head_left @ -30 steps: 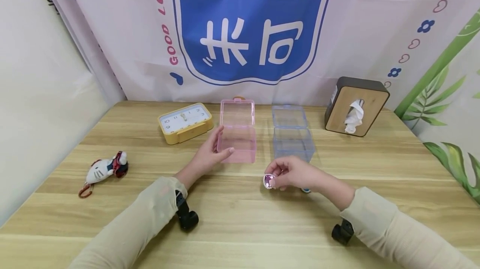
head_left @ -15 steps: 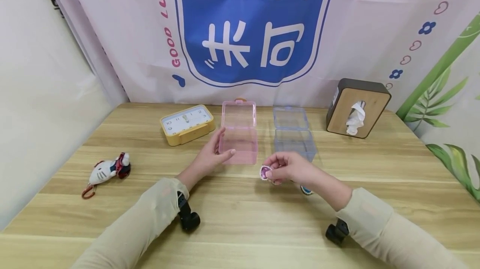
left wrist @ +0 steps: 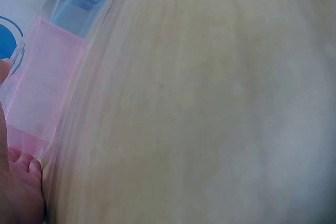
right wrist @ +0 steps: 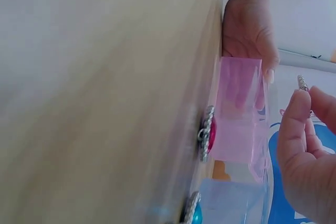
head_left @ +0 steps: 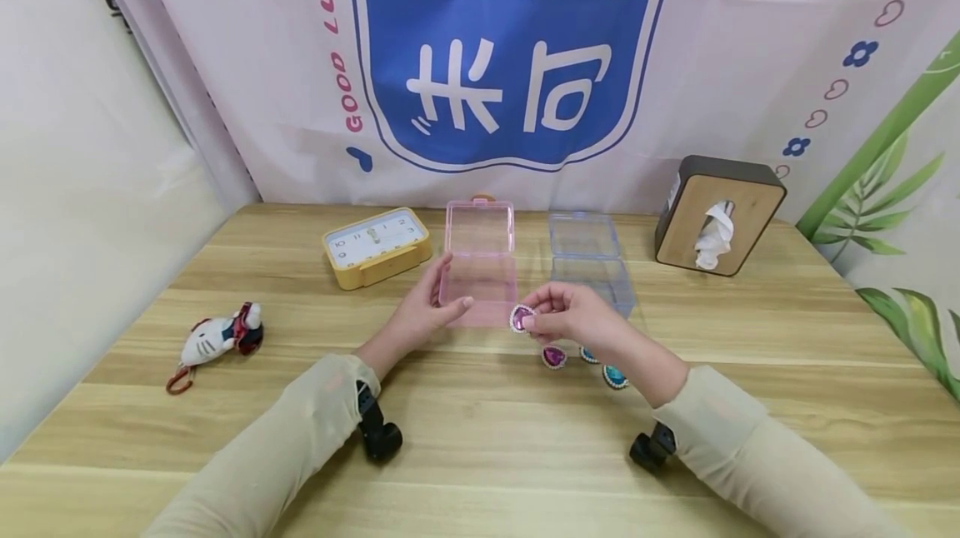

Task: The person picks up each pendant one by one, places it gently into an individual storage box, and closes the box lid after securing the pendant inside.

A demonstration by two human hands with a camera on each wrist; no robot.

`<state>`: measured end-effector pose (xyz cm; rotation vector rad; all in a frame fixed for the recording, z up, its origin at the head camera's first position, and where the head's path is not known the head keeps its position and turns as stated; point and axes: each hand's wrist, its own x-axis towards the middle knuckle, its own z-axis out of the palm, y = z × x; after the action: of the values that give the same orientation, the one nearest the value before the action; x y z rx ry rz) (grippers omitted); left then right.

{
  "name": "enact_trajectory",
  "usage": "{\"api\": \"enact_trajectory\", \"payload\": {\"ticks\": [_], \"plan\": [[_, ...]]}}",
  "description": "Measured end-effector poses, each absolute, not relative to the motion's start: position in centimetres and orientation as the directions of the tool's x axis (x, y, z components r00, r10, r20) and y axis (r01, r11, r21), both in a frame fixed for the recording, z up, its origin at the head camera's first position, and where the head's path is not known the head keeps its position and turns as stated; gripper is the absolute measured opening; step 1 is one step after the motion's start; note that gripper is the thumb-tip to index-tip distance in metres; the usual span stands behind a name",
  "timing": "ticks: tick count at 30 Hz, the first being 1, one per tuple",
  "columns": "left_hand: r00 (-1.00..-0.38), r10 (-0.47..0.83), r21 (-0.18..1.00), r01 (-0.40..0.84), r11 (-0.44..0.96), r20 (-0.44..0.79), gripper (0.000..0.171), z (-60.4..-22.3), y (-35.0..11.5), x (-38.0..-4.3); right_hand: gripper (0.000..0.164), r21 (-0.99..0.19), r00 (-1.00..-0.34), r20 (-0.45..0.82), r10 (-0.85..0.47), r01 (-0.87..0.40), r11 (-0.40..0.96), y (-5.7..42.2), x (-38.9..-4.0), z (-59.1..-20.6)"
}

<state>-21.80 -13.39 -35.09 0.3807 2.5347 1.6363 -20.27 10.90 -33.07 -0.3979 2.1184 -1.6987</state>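
My right hand (head_left: 581, 321) pinches a purple gem (head_left: 519, 319) with a beaded silvery rim between thumb and fingertips. It is held up near the front right corner of a lidded clear pink box (head_left: 480, 313), whose lid stands raised. At the box's left side is my left hand (head_left: 420, 305), fingers straight along it and thumb stretched past the front corner. On the table below my right hand lie a magenta gem (head_left: 553, 356) and two blue gems, one (head_left: 615, 376) beside my wrist and a smaller one (head_left: 588, 354) partly covered by the hand.
A clear blue box (head_left: 618, 292), lid also up, stands right of the pink one. Behind my left hand sits a yellow clock (head_left: 378, 251). A cat plush keychain (head_left: 217, 338) lies at the left, and a tissue box (head_left: 716, 217) leans at the back right.
My right hand has lifted the purple gem and moved it up and left toward the pink box, uncovering the magenta gem and the smaller blue one. The left hand stays put.
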Motion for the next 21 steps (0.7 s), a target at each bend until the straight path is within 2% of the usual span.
{"api": "enact_trajectory", "payload": {"ticks": [8, 17, 21], "plan": [[-0.966, 0.248, 0.901, 0.174, 0.396, 0.078, 0.084, -37.6, -13.9, -23.4, 0.027, -0.983, -0.896, -0.134, -0.424, 0.066, 0.173, 9.7, -21.1, -32.8], [-0.966, 0.254, 0.908, 0.154, 0.390, 0.055, 0.082, -35.9, -13.4, -22.4, 0.027, -0.990, -0.911, -0.132, -0.391, 0.103, 0.095, 8.2, -22.3, -32.3], [-0.964, 0.256, 0.912, 0.162, 0.378, 0.066, 0.084, -37.2, -13.7, -23.2, 0.029, -0.989, -0.916, -0.138, -0.378, 0.108, 0.099, 7.6, -22.8, -32.3]]}}
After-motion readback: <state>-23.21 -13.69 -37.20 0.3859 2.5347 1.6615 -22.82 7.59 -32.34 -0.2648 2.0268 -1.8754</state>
